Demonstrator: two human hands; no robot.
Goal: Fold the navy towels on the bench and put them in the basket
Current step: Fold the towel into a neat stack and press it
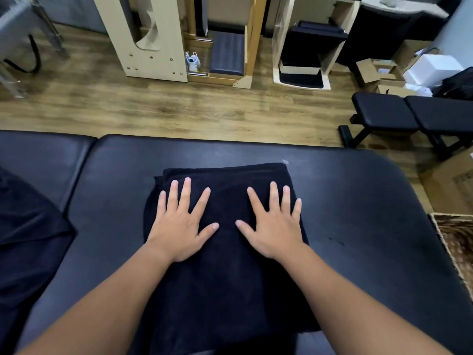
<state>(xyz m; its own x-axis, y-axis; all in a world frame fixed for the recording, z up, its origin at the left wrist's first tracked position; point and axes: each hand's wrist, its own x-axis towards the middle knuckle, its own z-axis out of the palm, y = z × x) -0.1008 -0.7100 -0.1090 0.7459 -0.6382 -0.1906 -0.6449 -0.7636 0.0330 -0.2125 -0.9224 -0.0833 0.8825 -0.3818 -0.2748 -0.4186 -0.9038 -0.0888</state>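
A folded navy towel (226, 272) lies in layers in the middle of the black padded bench (358, 201). My left hand (180, 222) presses flat on its left half, fingers straight and spread. On the right half my right hand (272, 224) lies the same way, palm down. More navy cloth (28, 242) lies loose at the bench's left end. A woven basket (458, 242) shows only partly at the right edge, beside the bench.
Beyond the bench is wooden floor (179, 111). A black workout bench (409, 116) stands at the right, with cardboard boxes (384, 75) behind it. Pale wooden equipment frames (153, 47) line the far side.
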